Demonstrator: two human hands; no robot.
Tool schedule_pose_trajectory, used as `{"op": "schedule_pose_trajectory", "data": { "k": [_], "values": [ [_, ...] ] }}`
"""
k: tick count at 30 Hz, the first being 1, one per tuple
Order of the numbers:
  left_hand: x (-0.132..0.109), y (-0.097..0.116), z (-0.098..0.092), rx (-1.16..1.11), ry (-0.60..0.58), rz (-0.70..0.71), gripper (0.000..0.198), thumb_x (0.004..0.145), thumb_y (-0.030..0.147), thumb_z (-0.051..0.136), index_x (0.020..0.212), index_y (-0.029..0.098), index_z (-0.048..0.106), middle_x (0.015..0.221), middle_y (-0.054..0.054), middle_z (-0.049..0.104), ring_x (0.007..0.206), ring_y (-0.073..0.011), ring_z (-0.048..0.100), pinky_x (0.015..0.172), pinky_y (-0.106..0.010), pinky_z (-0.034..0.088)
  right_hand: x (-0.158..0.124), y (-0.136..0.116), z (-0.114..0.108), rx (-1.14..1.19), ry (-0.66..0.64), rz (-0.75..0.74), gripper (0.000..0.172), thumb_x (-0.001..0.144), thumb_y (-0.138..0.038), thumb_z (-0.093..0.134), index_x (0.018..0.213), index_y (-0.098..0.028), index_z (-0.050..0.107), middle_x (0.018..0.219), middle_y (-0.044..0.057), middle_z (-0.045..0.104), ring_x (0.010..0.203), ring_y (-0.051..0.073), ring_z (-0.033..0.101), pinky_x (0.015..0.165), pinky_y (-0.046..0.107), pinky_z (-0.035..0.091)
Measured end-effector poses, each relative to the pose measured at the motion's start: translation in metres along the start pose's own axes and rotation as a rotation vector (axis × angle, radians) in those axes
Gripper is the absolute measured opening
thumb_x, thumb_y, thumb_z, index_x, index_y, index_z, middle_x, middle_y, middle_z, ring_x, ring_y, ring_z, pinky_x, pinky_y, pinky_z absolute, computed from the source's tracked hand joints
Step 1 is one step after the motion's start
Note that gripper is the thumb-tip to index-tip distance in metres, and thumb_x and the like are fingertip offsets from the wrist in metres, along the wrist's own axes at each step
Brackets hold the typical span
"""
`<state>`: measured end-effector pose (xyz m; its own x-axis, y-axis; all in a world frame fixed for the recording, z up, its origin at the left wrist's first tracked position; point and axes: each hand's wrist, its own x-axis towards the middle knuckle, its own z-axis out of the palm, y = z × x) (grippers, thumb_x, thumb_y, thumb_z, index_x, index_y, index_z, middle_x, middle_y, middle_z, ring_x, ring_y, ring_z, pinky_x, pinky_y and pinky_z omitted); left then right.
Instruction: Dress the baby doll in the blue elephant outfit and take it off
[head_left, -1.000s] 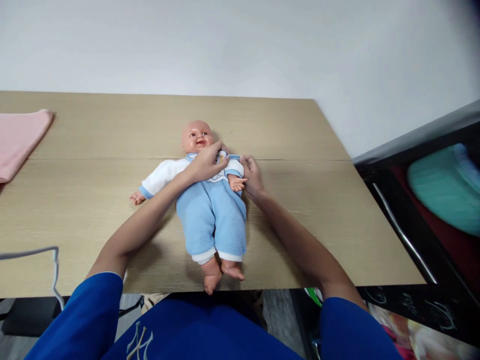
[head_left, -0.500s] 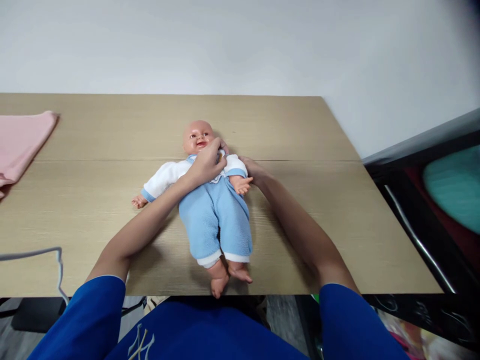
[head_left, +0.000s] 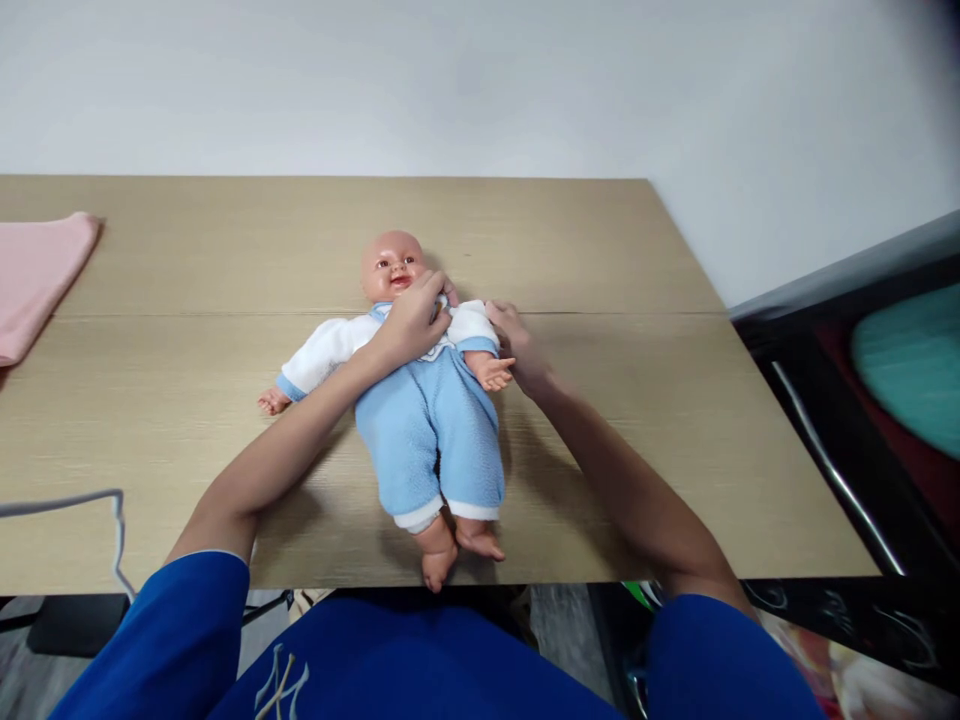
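Observation:
On its back on the table [head_left: 622, 430] lies a baby doll [head_left: 427, 430] with a bald head, a white top with blue cuffs and light blue trousers. Its bare feet point toward me, close to the front edge. My left hand [head_left: 415, 316] is closed at the doll's collar and upper chest, with fingers curled into the clothing by the shoulder. At the doll's arm on the right side, my right hand [head_left: 519, 342] is closed on the white sleeve [head_left: 472, 322]. Part of that hand is hidden behind the doll's forearm.
A folded pink cloth [head_left: 41, 280] lies at the table's left edge. A grey cable [head_left: 116, 515] hangs at the front left. A white wall [head_left: 420, 90] stands behind the table. Dark furniture with a teal object [head_left: 911, 370] is at the right.
My right hand has shifted outward to the right, and the doll's sleeve and arm have moved slightly with it. My left hand stays at the collar. The camera view has shifted a little.

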<state>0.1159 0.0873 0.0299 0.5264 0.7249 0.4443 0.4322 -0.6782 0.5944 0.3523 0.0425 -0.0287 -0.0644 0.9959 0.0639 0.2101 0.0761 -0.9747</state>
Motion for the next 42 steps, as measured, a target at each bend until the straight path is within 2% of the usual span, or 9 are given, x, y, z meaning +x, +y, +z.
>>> {"op": "schedule_pose_trajectory", "data": {
  "k": [3,7,11,17,20,25,33,38,42],
  "values": [
    [0.000,0.002,0.002,0.019,-0.001,-0.011,0.024,0.093,0.002,0.056,0.107,0.020,0.066,0.112,-0.013,0.071,0.103,-0.0282,0.070,0.093,-0.040,0.055,-0.038,-0.020,-0.009,0.071,-0.058,0.154,0.082,0.091,-0.077,0.085,0.159,-0.038,0.060,0.152,0.010,0.077,0.142,0.036,0.074,0.117,0.056,0.069],
    [-0.001,0.005,0.003,0.017,-0.007,-0.033,0.024,0.096,0.003,0.061,0.109,0.019,0.073,0.114,-0.013,0.071,0.105,-0.0281,0.070,0.094,-0.040,0.056,-0.074,-0.042,-0.022,-0.003,-0.109,0.106,0.089,0.085,-0.054,0.092,0.167,-0.039,0.060,0.169,0.012,0.071,0.159,0.043,0.064,0.114,0.060,0.070],
    [-0.001,0.006,0.003,0.023,-0.018,-0.038,0.024,0.097,0.004,0.065,0.113,0.017,0.077,0.116,-0.013,0.071,0.106,-0.0285,0.070,0.098,-0.041,0.057,-0.088,-0.046,-0.015,-0.065,0.045,0.023,0.061,0.098,-0.054,0.081,0.155,-0.035,0.071,0.162,0.014,0.074,0.137,0.039,0.078,0.103,0.054,0.073],
    [0.000,0.003,0.003,0.051,-0.039,-0.029,0.023,0.098,0.005,0.065,0.114,0.017,0.077,0.118,-0.013,0.071,0.105,-0.0278,0.071,0.098,-0.040,0.057,-0.093,-0.046,0.025,-0.133,0.284,-0.060,0.071,0.094,-0.069,0.092,0.151,-0.032,0.069,0.157,0.013,0.076,0.097,0.024,0.083,0.076,0.036,0.072],
    [0.000,0.001,0.004,0.063,-0.032,-0.022,0.023,0.098,0.005,0.065,0.114,0.017,0.077,0.116,-0.013,0.071,0.103,-0.0281,0.070,0.097,-0.041,0.057,-0.092,-0.047,0.027,-0.170,0.351,-0.092,0.059,0.094,-0.062,0.094,0.141,-0.031,0.076,0.141,0.010,0.081,0.079,0.017,0.076,0.072,0.033,0.069],
    [-0.001,-0.001,0.005,0.073,-0.010,-0.012,0.025,0.098,0.005,0.062,0.115,0.018,0.074,0.120,-0.014,0.072,0.109,-0.0298,0.072,0.100,-0.043,0.058,-0.083,-0.040,-0.006,-0.237,0.451,-0.181,0.038,0.093,-0.036,0.087,0.130,-0.028,0.082,0.090,-0.001,0.076,0.070,0.017,0.069,0.071,0.032,0.066],
    [-0.002,0.001,0.003,0.077,0.046,-0.016,0.022,0.099,0.006,0.058,0.114,0.020,0.067,0.122,-0.017,0.075,0.115,-0.0323,0.072,0.104,-0.047,0.059,-0.072,-0.030,-0.068,-0.299,0.301,-0.411,0.042,0.084,-0.024,0.086,0.125,-0.033,0.085,0.131,0.008,0.080,0.128,0.032,0.078,0.116,0.052,0.068],
    [-0.002,0.002,0.003,0.075,0.028,-0.004,0.020,0.100,0.008,0.059,0.113,0.020,0.068,0.121,-0.016,0.075,0.113,-0.0316,0.072,0.103,-0.046,0.059,-0.065,-0.011,-0.089,-0.144,0.235,-0.327,0.046,0.086,-0.037,0.090,0.131,-0.034,0.082,0.142,0.009,0.075,0.131,0.032,0.076,0.111,0.048,0.069],
    [-0.002,0.001,0.004,0.071,0.036,0.004,0.020,0.100,0.008,0.059,0.113,0.020,0.069,0.120,-0.015,0.074,0.111,-0.0309,0.072,0.101,-0.045,0.059,-0.065,-0.001,-0.086,0.042,0.102,-0.190,0.058,0.089,-0.064,0.091,0.137,-0.035,0.076,0.125,0.006,0.080,0.107,0.029,0.078,0.095,0.044,0.070]
  ]
}}
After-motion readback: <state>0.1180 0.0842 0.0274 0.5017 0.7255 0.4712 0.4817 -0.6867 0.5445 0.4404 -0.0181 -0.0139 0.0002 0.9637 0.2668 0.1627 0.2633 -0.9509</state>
